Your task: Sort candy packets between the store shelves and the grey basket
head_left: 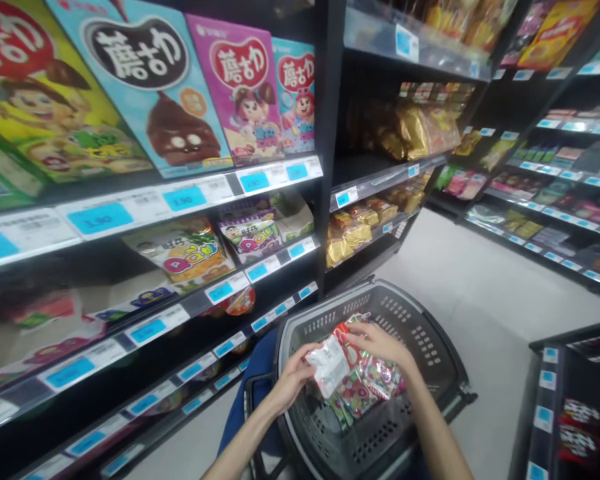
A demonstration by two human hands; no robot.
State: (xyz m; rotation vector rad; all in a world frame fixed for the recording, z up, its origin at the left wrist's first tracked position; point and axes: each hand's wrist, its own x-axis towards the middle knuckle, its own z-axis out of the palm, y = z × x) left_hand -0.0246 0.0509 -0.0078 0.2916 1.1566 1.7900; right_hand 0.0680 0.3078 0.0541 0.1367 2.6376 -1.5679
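My left hand (293, 377) and my right hand (380, 343) both grip a shiny snack bag (353, 373) printed in red, green and white. The bag hangs over the inside of a dark grey plastic shopping basket (430, 333) low in the middle of the view. My left fingers pinch its white left edge. My right fingers curl over its top right corner. More of the colourful wrapper lies lower in the basket under the bag.
Black shop shelves (325, 200) with blue price tags run along the left, holding big cartoon snack boxes (150, 87) above and candy bags (190, 253) below. Further shelves line the right. A pale floor aisle (480, 280) runs between them.
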